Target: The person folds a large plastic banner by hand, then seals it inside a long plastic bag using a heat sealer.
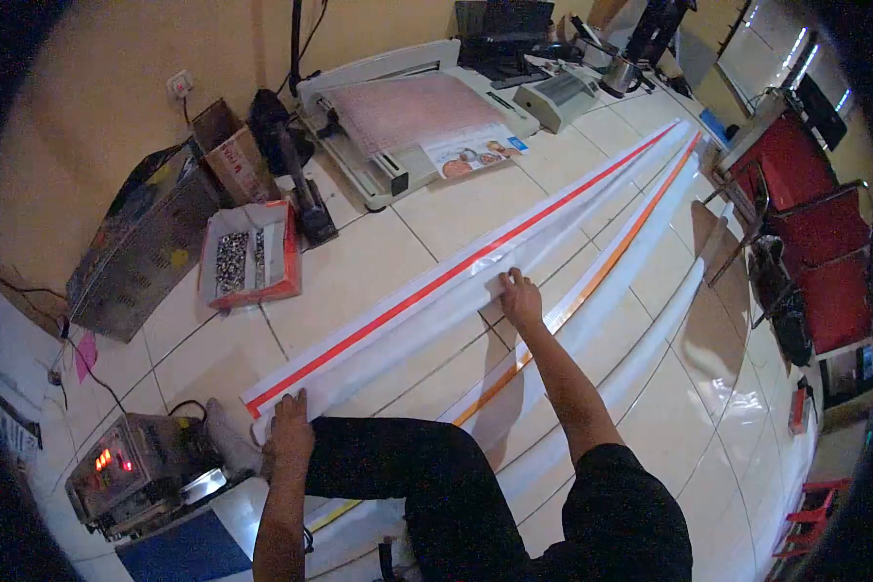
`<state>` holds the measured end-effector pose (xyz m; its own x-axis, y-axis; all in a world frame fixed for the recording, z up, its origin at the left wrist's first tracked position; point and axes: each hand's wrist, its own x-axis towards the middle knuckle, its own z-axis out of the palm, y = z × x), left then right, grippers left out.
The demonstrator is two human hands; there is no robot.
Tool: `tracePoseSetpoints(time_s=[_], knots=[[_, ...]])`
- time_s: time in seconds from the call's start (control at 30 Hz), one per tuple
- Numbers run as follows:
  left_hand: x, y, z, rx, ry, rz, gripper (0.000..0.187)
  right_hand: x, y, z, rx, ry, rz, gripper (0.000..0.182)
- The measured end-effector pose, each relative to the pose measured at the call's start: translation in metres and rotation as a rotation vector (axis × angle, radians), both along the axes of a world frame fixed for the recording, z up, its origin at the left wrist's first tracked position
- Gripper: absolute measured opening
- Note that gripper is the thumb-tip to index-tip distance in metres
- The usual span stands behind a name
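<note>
A long white strip of sheet material (398,335) with a red band (456,269) along its edge runs diagonally over the tiled floor. My left hand (289,427) rests at its near end, fingers stretched over the material. Around the middle of the strip, my right hand (521,295) touches its lower edge with bent fingers; whether material is pinched between them is too small to tell. Right of it lies another white strip with an orange band (606,267), passing under my right forearm.
A machine with a lit red display (126,466) stands at lower left. Behind are an open box of small metal pieces (283,254), a paper trimmer (359,179) and a grey device (558,99). Red chairs (824,233) stand at right.
</note>
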<state>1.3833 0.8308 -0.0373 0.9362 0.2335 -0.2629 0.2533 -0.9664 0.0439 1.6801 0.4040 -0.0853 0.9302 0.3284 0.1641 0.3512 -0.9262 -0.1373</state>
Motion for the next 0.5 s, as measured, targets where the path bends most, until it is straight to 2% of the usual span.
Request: tracePoseSetpoints(time_s=[0.03,0.07,0.13,0.3,0.37,0.43,0.5], knots=[[0.002,-0.008,0.012,-0.020,0.049,0.043,0.074,-0.007,0.000,0.005,-0.124,0.097,-0.033,0.049],[0.003,-0.015,0.023,-0.041,0.094,0.086,0.076,-0.011,-0.002,-0.001,-0.119,0.094,-0.024,0.049],[0.001,-0.025,0.029,-0.061,0.142,0.095,0.076,-0.018,-0.002,-0.012,-0.235,0.100,-0.039,0.062],[-0.021,-0.020,0.007,-0.131,0.161,0.062,0.070,-0.065,-0.010,-0.016,-0.177,0.088,-0.026,0.063],[-0.040,-0.023,0.017,-0.358,0.102,0.089,0.068,-0.101,-0.007,-0.025,-0.194,0.176,-0.030,0.065],[-0.072,-0.052,0.045,-0.477,-0.198,-0.025,0.059,-0.145,-0.008,-0.031,-0.081,0.203,0.073,0.062],[-0.119,-0.085,0.104,-0.612,-0.353,-0.092,0.050,-0.204,-0.013,-0.048,0.019,0.079,0.229,0.055]])
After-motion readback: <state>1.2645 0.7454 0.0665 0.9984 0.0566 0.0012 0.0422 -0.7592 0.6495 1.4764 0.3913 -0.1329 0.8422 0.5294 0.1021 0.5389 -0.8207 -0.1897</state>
